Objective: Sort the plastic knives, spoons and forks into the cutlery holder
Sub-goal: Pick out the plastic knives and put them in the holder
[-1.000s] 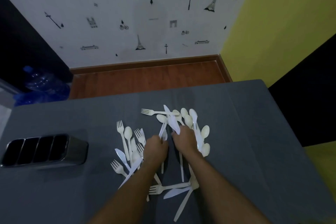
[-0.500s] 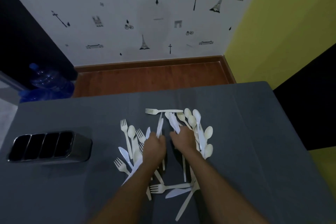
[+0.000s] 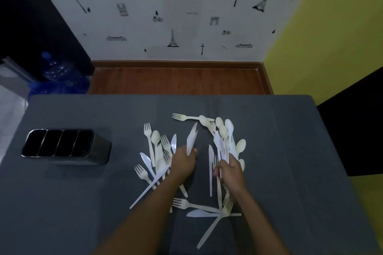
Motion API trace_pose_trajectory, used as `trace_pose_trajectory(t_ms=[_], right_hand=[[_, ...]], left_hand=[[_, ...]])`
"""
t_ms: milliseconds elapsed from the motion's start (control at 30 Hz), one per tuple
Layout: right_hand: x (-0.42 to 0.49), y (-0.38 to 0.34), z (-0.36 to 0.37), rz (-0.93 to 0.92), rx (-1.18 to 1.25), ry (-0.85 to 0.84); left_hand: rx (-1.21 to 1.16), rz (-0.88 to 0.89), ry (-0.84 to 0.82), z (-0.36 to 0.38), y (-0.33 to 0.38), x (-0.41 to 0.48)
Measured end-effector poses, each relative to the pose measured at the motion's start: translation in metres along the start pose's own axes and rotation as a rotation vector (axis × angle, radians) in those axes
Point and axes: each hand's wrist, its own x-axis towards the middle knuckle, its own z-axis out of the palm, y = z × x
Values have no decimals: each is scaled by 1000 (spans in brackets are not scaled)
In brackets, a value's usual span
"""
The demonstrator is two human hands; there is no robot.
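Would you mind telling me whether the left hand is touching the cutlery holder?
Apart. The head view shows bare table between the cutlery holder and the left hand, which grips knives.

Colour log: pale plastic cutlery on a plain dark grey bench (image 3: 290,151).

Knives (image 3: 146,160) cool bluish white, faintly translucent; spoons (image 3: 240,146) and forks (image 3: 147,130) a warmer cream. Cutlery holder (image 3: 99,150) dull grey metal outside, black inside the slots. Far wall (image 3: 186,2) white, printed with scattered black-and-grey motifs: towers, bicycles, lamp posts, arches. Right wall (image 3: 331,27) plain yellow. Floor (image 3: 176,80) reddish-brown wood, skirting (image 3: 176,64) a darker brown. Far-left bottle (image 3: 60,76) translucent blue, under a black panel (image 3: 31,27).
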Motion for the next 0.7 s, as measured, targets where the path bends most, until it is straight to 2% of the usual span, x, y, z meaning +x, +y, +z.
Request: trace_pose_trajectory(t_ms=[100, 267, 400, 600, 700], right_hand=[[-1, 15, 8, 67, 16, 46], [0, 41, 28, -23, -386, 108], [2, 40, 36, 3, -567, 149], [7, 25, 37, -23, -579, 118], [0, 13, 37, -23, -458, 90]], left_hand=[[15, -4, 0, -2, -1, -7], [17, 36, 55, -22, -16, -10], [88, 33, 130, -47, -27, -11], [230, 56, 201, -79, -42, -22], [300, 64, 211, -89, -51, -28]])
